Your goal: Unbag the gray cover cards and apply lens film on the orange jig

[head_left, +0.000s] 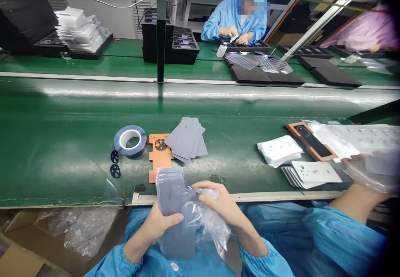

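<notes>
My left hand (156, 222) is closed round a stack of thin grey phone-shaped sheets (178, 243), its thumb across the front. The stack is held upright before my chest, with clear plastic round its upper part. My right hand (215, 200) grips a crumpled clear plastic bag (208, 222) beside the stack; the bag hangs down over the sheets' right side. Just beyond the stack lies an orange fixture (161, 160) with a black camera-shaped piece. Fanned grey sheets (187, 139) overlap its right edge.
A blue tape roll (130, 140) lies left of the fixture, near two black cutouts (115, 171). White sheet stacks (279, 149) and another orange fixture (311, 141) lie right, by a neighbour's hand (359, 172). An open box (28, 235) with plastic is below left. A co-worker (215, 18) sits opposite.
</notes>
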### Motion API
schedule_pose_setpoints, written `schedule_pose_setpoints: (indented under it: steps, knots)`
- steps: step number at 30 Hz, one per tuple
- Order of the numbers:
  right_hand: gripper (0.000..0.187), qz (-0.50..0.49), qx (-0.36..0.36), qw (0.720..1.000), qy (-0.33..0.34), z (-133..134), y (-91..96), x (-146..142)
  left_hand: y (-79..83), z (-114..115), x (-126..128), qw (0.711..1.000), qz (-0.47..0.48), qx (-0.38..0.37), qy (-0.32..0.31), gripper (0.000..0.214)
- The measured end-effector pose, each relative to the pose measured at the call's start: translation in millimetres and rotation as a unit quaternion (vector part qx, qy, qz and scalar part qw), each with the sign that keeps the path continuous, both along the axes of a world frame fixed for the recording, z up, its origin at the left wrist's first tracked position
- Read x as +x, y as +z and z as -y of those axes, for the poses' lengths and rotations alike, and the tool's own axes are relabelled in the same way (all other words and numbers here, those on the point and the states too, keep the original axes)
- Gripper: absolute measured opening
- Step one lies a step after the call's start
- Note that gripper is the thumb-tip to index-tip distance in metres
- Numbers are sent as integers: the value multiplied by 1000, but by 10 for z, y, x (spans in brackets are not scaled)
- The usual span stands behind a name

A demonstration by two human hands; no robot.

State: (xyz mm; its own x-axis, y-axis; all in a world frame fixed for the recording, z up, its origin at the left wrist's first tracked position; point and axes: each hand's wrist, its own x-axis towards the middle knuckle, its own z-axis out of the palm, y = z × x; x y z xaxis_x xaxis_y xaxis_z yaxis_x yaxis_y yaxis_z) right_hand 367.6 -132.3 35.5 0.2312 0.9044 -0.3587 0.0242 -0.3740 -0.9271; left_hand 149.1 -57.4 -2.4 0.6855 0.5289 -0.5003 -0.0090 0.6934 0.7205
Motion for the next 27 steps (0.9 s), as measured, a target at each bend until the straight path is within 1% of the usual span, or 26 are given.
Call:
schedule_pose_setpoints:
  steps: [2,4,5,8,12,14,16,19,20,23,25,27]
  knots:
    - [31,-21,-24,999,12,-54,-31,-137,-2,16,-12,1000,-8,-26,8,71]
    - [37,-33,-43,998,15,-74,-101,-229,-13,14,-48,998,-40,-44,24,74]
    - [39,-34,-47,998,16,-71,-137,-257,-22,10,-73,997,-55,-42,28,74]
    - [36,-40,-48,997,33,-32,-198,-283,-62,2,-158,998,-65,-1,13,74]
    - [29,-90,-48,988,117,9,-179,-260,-112,29,-232,998,-42,31,-26,69]
    - [30,-106,-46,984,133,3,-177,-235,-118,43,-238,998,-37,39,-36,67]
    - [33,-99,-45,989,105,-26,-186,-201,-112,46,-227,997,-32,45,-44,68]
    - [34,-78,-39,995,38,-104,-177,-148,-107,34,-207,997,-33,51,-50,70]
    - [34,-77,-36,996,27,-135,-162,-131,-110,29,-205,997,-30,52,-54,71]
    - [33,-74,-33,996,25,-226,-80,-50,-133,20,-222,996,-8,63,-68,76]
    - [33,-57,-24,998,18,-305,-12,75,-150,23,-243,994,0,70,-80,74]
    - [33,-24,-6,1000,-15,-430,55,284,-165,32,-262,995,1,54,-83,65]
